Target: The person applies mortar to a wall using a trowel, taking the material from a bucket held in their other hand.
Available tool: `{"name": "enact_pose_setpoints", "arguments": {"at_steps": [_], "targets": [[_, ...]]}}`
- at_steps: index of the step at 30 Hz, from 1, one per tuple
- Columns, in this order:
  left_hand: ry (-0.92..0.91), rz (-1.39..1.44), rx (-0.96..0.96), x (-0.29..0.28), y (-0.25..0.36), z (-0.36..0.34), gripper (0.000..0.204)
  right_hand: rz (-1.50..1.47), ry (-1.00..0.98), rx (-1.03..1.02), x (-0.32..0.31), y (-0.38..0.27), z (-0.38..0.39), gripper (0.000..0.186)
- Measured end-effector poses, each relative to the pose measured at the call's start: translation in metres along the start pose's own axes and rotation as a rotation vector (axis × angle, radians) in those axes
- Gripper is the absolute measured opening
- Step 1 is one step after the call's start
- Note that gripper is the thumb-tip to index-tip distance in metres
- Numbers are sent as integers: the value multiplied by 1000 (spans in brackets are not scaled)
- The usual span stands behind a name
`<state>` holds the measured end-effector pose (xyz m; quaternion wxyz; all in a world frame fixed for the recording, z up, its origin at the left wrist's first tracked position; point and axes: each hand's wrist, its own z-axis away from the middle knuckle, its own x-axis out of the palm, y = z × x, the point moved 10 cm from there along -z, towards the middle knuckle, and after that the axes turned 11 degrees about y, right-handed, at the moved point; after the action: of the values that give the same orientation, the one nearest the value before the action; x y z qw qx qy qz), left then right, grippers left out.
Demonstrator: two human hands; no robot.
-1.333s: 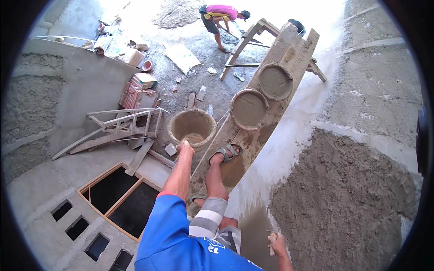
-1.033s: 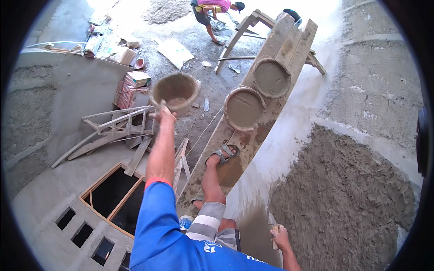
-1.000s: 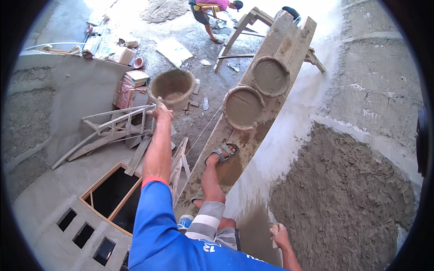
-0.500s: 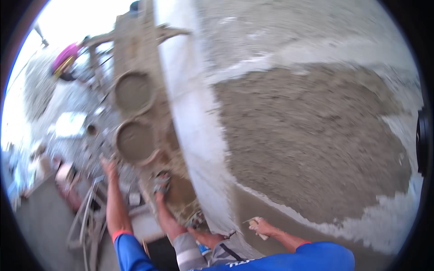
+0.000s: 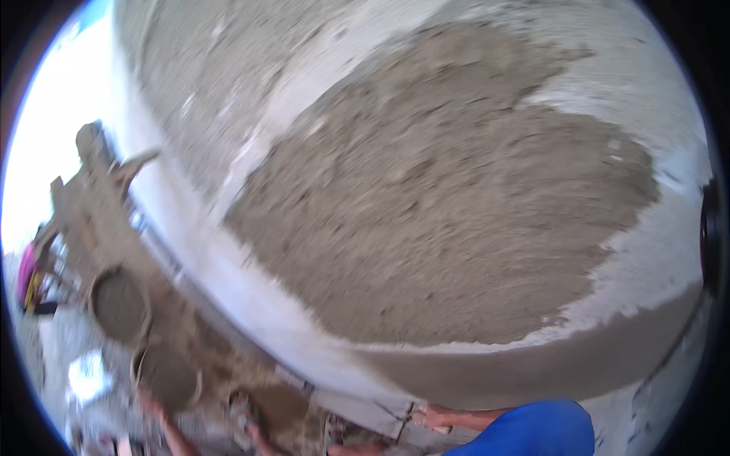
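Note:
My left hand (image 5: pixel 151 402) reaches down beside the rim of the nearer round pan of wet mortar (image 5: pixel 169 375). Its fingers are blurred, and I cannot tell whether they grip the rim. Just beyond stands a second round pan of mortar (image 5: pixel 121 305). At the lower middle, my right hand (image 5: pixel 433 416) is closed around a small hand tool with a pale handle (image 5: pixel 442 429); its working end does not show clearly. That hand is close to the wall's lower edge, below a large patch of rough grey mortar (image 5: pixel 449 205).
Both pans stand on a long, mortar-stained plank platform (image 5: pixel 95 228), where my feet (image 5: pixel 245 410) also are. Pale wall surface (image 5: pixel 251 296) surrounds the rough patch, with a smoother grey band (image 5: pixel 525 376) underneath. A person in pink (image 5: pixel 29 273) is at the far left below.
My view has swung to the right and up toward the wall, so the pans and platform sit lower left. The left hand now appears closer to the nearer pan. The right hand keeps its tool.

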<state>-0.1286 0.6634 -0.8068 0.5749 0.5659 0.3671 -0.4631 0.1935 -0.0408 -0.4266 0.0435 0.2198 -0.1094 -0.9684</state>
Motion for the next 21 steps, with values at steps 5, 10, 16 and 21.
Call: {"name": "enact_pose_setpoints", "arguments": {"at_steps": [5,10,16,21], "targets": [[-91,487,448,-59,146,77,28,-271,15,-9,34,22,22,49],[-269,360,57,-54,165,73,36,-455,32,59,46,37,33,48],[-329,641,-351,-30,157,121,31,-513,1,90,78,64,51,50],[-287,917,-501,-26,173,161,26,-411,62,44,75,52,49,45]]}}
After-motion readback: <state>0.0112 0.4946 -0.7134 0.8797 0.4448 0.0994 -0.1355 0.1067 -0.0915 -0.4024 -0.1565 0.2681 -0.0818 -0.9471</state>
